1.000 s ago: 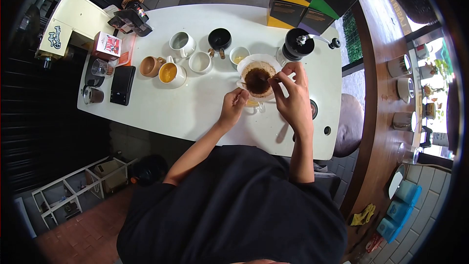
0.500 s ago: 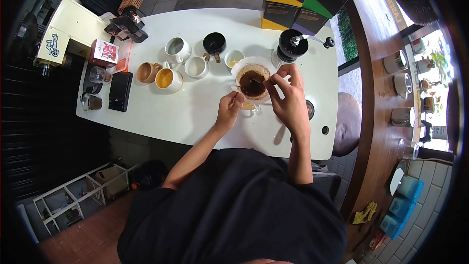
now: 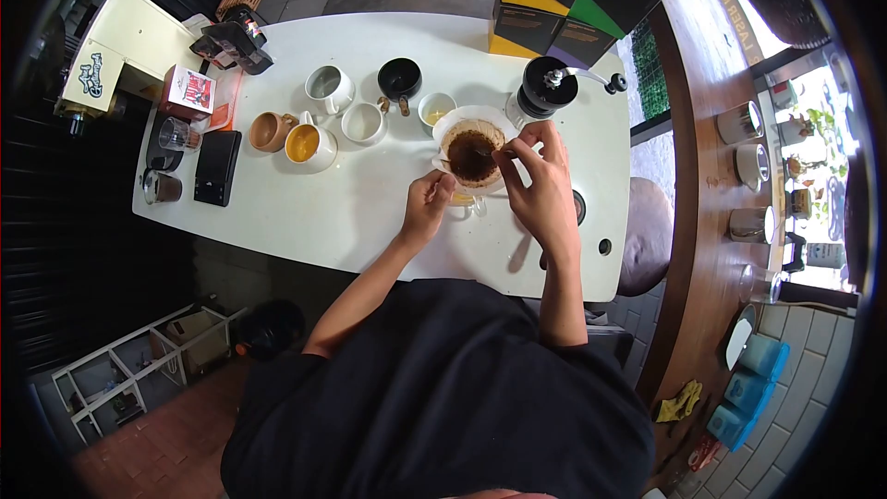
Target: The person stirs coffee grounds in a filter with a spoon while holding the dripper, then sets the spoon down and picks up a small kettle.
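A coffee dripper with a white paper filter (image 3: 453, 125) stands near the middle of the table, wet dark coffee grounds (image 3: 471, 156) inside it. My left hand (image 3: 428, 203) is closed at the dripper's near left edge, thumb and fingers gripping its side. From above, my right hand (image 3: 536, 176) pinches a small spoon (image 3: 487, 153) whose end dips into the grounds; most of its handle is hidden by the fingers. Beneath the dripper, part of a glass server (image 3: 476, 206) with a clear handle shows.
Left of the dripper stand several cups, among them a white mug (image 3: 310, 147) of orange-brown liquid and a black cup (image 3: 399, 79). A hand grinder (image 3: 549, 88) stands behind my right hand, stacked boxes (image 3: 577, 0) beyond. A black scale (image 3: 218, 168) lies at left.
The whole view has shifted slightly. The spoon end has moved a little within the grounds, and the liquid surface looks smaller. Both hands keep their grip.
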Available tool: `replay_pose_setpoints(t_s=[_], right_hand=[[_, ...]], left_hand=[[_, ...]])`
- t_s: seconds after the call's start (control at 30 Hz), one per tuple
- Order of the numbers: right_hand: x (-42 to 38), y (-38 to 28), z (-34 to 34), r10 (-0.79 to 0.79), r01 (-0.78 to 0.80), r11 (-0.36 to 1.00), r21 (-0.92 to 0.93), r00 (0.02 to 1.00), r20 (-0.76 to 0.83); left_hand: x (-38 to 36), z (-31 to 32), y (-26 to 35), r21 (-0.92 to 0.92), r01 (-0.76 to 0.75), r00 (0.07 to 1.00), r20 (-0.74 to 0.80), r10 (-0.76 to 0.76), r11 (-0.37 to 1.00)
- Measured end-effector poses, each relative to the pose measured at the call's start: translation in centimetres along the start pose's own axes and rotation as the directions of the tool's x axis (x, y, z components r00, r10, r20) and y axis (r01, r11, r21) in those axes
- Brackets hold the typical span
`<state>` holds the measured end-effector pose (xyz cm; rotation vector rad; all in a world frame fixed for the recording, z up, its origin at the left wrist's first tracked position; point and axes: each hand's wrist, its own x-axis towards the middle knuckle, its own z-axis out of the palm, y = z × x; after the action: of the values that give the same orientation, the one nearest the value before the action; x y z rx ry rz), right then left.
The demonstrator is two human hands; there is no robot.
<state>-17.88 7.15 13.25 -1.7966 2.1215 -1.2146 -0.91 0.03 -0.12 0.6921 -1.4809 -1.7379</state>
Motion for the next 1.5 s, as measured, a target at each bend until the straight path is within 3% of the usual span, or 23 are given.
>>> replay_pose_setpoints(t_s=[0.73,0.83,1.13,1.3,1.4,1.5], right_hand=[[-0.2,-1.1,0.7,-0.024,0.024,1.000,-0.013,0.999,-0.041],[-0.1,-1.4,0.5,0.035,-0.036,0.998,-0.045,0.999,-0.016],[-0.2,-0.5,1.1,0.090,-0.086,0.995,0.046,0.993,-0.077],[-0.3,0.2,1.6,0.163,-0.153,0.983,0.103,0.981,-0.102],[-0.3,0.4,2.1,0.244,-0.228,0.955,0.188,0.967,-0.070],[-0.4,0.9,2.8,0.257,-0.233,0.938,0.259,0.964,-0.063]], left_hand=[[0.2,-0.1,0.1,0.043,-0.027,1.000,0.009,0.027,0.999],[0.1,0.1,0.3,0.033,-0.043,0.999,0.004,0.043,0.999],[0.2,0.1,0.9,0.021,-0.033,0.999,0.010,0.033,0.999],[0.1,-0.3,2.8,-0.110,0.123,0.992,0.038,-0.119,0.986],[0.1,-1.0,2.3,-0.211,0.075,0.996,0.052,-0.065,0.975],[0.2,-1.5,2.1,-0.197,0.083,0.995,0.064,-0.071,0.977]])
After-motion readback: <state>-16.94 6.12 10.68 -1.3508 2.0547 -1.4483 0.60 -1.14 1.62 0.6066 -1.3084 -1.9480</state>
